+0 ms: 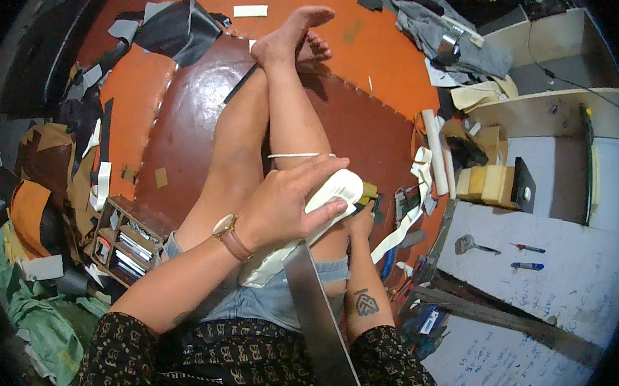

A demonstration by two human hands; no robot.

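My left hand (288,195), a watch on its wrist, is closed on a smooth white rounded piece (338,193), the thumb on top and the fingers along its far side. My right hand (360,222) is just beyond it, closed around a yellow-and-black tool (368,192) whose working end is hidden. White material (267,267) also lies under my left wrist on my shorts. A long flat dark metal bar (321,316) with a rounded end runs from the white piece down across my lap. A thin white strip (301,155) crosses my shin.
At left stand a small wooden rack (125,241) of tools, black offcuts (181,32) and a green sack (45,332). At right, a white ribbon (400,228) and white rolls (438,155) lie beside a bench (493,231) holding yellow blocks (484,184), pens (527,265) and a brush-like tool (474,245).
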